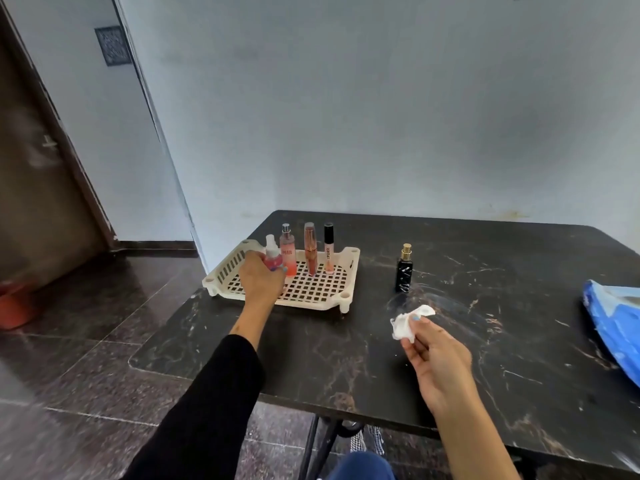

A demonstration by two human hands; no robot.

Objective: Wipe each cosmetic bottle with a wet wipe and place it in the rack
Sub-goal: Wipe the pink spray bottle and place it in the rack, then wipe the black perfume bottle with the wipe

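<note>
A cream plastic rack (311,289) with a grid floor sits at the table's far left. Three cosmetics stand upright in its back row: a pink spray bottle (288,249), a copper tube (310,247) and a black-capped lip gloss (329,247). My left hand (259,278) reaches over the rack and grips a small pink bottle with a white cap (271,252) beside them. My right hand (433,348) hovers over the table and pinches a crumpled white wet wipe (407,323). A black bottle with a gold cap (404,270) stands on the table right of the rack.
The dark marble-patterned table (346,358) stands against a pale wall. A blue plastic pack (616,317) lies at the right edge. Left of the table are a glossy dark floor, a brown door and an orange object (14,306).
</note>
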